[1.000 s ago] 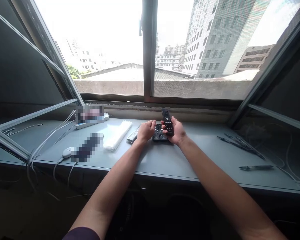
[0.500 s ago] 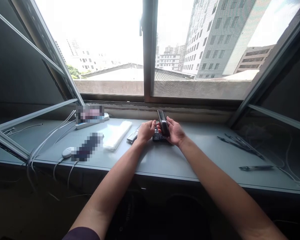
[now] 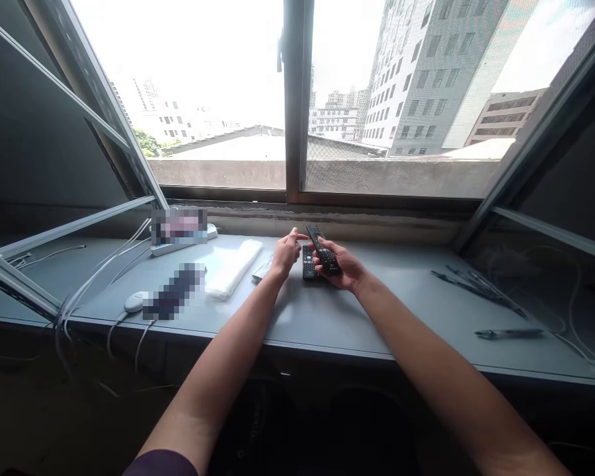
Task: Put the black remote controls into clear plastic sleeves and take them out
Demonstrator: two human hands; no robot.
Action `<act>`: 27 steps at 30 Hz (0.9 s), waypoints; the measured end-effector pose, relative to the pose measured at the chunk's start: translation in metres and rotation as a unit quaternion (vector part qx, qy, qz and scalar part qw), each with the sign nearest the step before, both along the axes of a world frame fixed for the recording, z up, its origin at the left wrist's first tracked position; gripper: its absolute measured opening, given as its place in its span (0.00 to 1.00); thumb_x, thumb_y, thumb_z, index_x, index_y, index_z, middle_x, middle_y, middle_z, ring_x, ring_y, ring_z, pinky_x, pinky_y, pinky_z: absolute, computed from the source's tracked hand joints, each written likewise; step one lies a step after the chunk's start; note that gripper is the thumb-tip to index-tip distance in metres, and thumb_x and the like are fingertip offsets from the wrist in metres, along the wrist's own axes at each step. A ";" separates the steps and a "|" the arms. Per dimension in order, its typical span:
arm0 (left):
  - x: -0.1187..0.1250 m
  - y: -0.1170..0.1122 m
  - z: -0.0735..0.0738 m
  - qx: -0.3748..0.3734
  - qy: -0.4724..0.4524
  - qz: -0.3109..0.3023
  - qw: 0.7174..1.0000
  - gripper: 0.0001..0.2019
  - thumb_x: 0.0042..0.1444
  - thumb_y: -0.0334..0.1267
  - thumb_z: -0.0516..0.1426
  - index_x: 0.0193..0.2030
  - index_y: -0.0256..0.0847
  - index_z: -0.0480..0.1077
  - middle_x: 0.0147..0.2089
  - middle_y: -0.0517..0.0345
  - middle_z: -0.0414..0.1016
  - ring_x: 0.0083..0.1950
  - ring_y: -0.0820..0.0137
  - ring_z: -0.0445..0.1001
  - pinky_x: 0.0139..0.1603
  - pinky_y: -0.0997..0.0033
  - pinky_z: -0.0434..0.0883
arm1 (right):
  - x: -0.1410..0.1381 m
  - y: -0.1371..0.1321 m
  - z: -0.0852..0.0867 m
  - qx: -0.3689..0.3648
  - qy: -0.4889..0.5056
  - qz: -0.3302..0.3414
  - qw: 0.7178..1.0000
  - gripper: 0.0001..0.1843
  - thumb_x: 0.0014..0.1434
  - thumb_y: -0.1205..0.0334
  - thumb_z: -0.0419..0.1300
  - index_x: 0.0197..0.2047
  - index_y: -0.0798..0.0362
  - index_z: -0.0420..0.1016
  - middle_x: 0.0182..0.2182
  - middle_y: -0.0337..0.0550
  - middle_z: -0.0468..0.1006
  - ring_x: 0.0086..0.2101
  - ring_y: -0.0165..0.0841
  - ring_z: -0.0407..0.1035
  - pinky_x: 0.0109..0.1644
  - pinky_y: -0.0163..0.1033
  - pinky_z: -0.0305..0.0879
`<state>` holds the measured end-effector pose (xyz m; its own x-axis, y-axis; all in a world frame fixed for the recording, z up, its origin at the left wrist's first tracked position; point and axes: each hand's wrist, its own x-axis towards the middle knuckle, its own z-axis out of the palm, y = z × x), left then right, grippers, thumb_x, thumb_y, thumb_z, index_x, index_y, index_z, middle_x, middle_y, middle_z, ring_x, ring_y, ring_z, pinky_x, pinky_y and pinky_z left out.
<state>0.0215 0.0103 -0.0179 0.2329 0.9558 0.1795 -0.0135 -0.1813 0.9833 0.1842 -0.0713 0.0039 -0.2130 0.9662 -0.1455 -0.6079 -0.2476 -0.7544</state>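
Note:
My right hand [image 3: 348,264] is closed around a black remote control [image 3: 329,260], tilted with its buttons facing up. My left hand [image 3: 286,254] is just left of it, index finger stretched toward the remote's far end and the other fingers partly curled. I see nothing held in that hand, though its palm side is hidden. Whether the index fingertip touches the remote I cannot tell. Between the hands, a second black remote [image 3: 308,263] lies buttons up on the grey table [image 3: 322,324]. Partly behind my left wrist is a small plastic-wrapped item [image 3: 262,270].
A stack of clear plastic sleeves [image 3: 234,268] lies to the left. Farther left are a white power strip [image 3: 183,240], a white round charger [image 3: 133,302] and trailing cables [image 3: 74,291]. On the right lie dark cables [image 3: 480,291] and a bundled cable [image 3: 508,334]. Metal frames flank the table.
The held remote has turned over in my right hand, from its smooth back to its button side. My left hand has shifted slightly and its index finger now extends.

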 end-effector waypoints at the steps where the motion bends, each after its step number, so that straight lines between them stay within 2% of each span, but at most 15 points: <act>1: 0.000 -0.001 0.001 -0.013 -0.035 -0.018 0.999 0.35 0.68 0.70 0.50 0.47 0.37 0.81 0.21 0.65 0.56 0.21 0.74 0.51 0.24 0.70 0.50 | 0.000 0.000 0.000 -0.007 -0.012 -0.009 1.000 0.11 0.75 0.58 0.63 0.52 0.58 0.78 0.30 0.42 0.77 0.27 0.31 0.74 0.24 0.31 0.75; 5: 0.002 -0.006 0.003 -0.047 -0.110 -0.062 0.991 0.32 0.63 0.69 0.59 0.45 0.37 0.79 0.22 0.68 0.56 0.20 0.78 0.48 0.23 0.71 0.45 | 0.000 0.001 0.000 -0.008 -0.022 0.005 1.000 0.17 0.79 0.52 0.55 0.54 0.57 0.78 0.37 0.51 0.83 0.28 0.34 0.77 0.23 0.34 0.75; 10: 0.003 -0.006 0.000 -0.052 -0.100 -0.078 0.991 0.28 0.55 0.65 0.69 0.32 0.39 0.71 0.22 0.68 0.55 0.20 0.80 0.51 0.24 0.72 0.43 | -0.001 0.000 0.000 0.027 -0.006 0.054 0.998 0.27 0.82 0.48 0.43 0.55 0.56 0.78 0.37 0.53 0.84 0.26 0.35 0.75 0.21 0.35 0.69; 12: 0.003 -0.005 0.000 -0.059 -0.113 -0.081 0.989 0.28 0.55 0.64 0.70 0.30 0.40 0.68 0.22 0.69 0.53 0.21 0.81 0.48 0.24 0.72 0.43 | -0.001 0.000 0.000 0.015 0.001 0.048 0.999 0.27 0.82 0.49 0.43 0.55 0.57 0.78 0.36 0.54 0.84 0.26 0.35 0.74 0.21 0.35 0.70; 16: 0.001 -0.004 0.002 -0.067 -0.185 -0.075 0.978 0.30 0.57 0.61 0.71 0.28 0.44 0.58 0.23 0.72 0.45 0.22 0.80 0.42 0.23 0.71 0.42 | -0.001 -0.001 0.001 -0.004 0.009 0.041 0.999 0.20 0.78 0.59 0.48 0.55 0.58 0.78 0.37 0.53 0.84 0.26 0.34 0.73 0.23 0.35 0.71; 18: 0.001 -0.003 0.003 -0.065 -0.200 -0.071 0.975 0.28 0.59 0.62 0.69 0.30 0.43 0.62 0.23 0.72 0.44 0.22 0.79 0.40 0.23 0.71 0.42 | -0.002 -0.001 0.000 0.006 0.012 0.044 0.999 0.16 0.77 0.62 0.51 0.53 0.58 0.79 0.38 0.52 0.84 0.27 0.33 0.73 0.24 0.35 0.72; 20: 0.000 -0.003 0.005 -0.074 -0.194 -0.078 0.975 0.27 0.62 0.66 0.64 0.36 0.41 0.71 0.23 0.71 0.45 0.22 0.78 0.40 0.23 0.71 0.43 | -0.003 -0.002 -0.001 0.025 -0.004 0.034 0.999 0.12 0.75 0.63 0.55 0.52 0.56 0.80 0.37 0.49 0.83 0.28 0.33 0.74 0.26 0.34 0.74; 22: -0.001 -0.002 0.005 -0.093 -0.183 -0.096 0.974 0.32 0.65 0.72 0.57 0.42 0.40 0.77 0.23 0.69 0.49 0.22 0.77 0.42 0.23 0.70 0.44 | -0.003 -0.003 -0.002 0.047 -0.046 0.015 0.998 0.10 0.73 0.65 0.58 0.52 0.55 0.81 0.36 0.46 0.82 0.30 0.33 0.75 0.28 0.35 0.78; 24: -0.001 -0.001 0.004 -0.110 -0.175 -0.112 0.972 0.36 0.65 0.74 0.53 0.46 0.39 0.79 0.25 0.65 0.57 0.22 0.77 0.46 0.22 0.70 0.47 | -0.005 -0.004 -0.003 0.073 -0.087 0.006 0.994 0.13 0.72 0.68 0.58 0.55 0.55 0.81 0.38 0.47 0.83 0.33 0.35 0.77 0.32 0.38 0.82; 27: -0.002 0.000 0.002 -0.125 -0.178 -0.110 0.970 0.36 0.64 0.73 0.56 0.50 0.38 0.81 0.29 0.59 0.68 0.22 0.78 0.52 0.22 0.72 0.53 | -0.007 -0.006 -0.005 0.111 -0.105 0.028 0.988 0.21 0.69 0.73 0.58 0.62 0.53 0.78 0.45 0.49 0.85 0.38 0.37 0.80 0.39 0.45 0.86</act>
